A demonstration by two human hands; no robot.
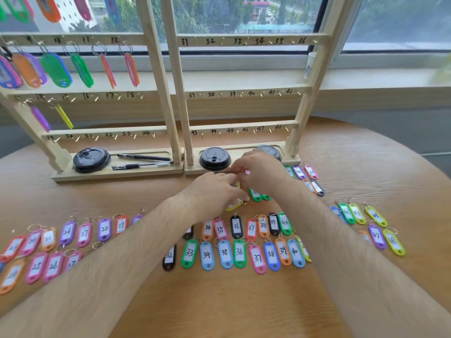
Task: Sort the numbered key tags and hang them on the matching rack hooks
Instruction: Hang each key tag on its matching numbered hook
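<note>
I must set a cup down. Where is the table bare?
Bare table at the near edge between the forearms, and between the left rack base and left tag rows. Crowded: middle tag rows, around left hand and right hand.

Pale wood racks point(159, 76) bear black handwritten numbers. The table point(219, 308) is tan, wood-grained. At 6 o'clock, tags point(189, 253) are black, green, light blue, pink, orange, with white labels; at 10 o'clock hanging tags point(56, 69) are orange, purple, green, pink. A yellow tag point(233, 206) sits at centre. The lids point(90, 159) and pens point(144, 157) are black.
</note>
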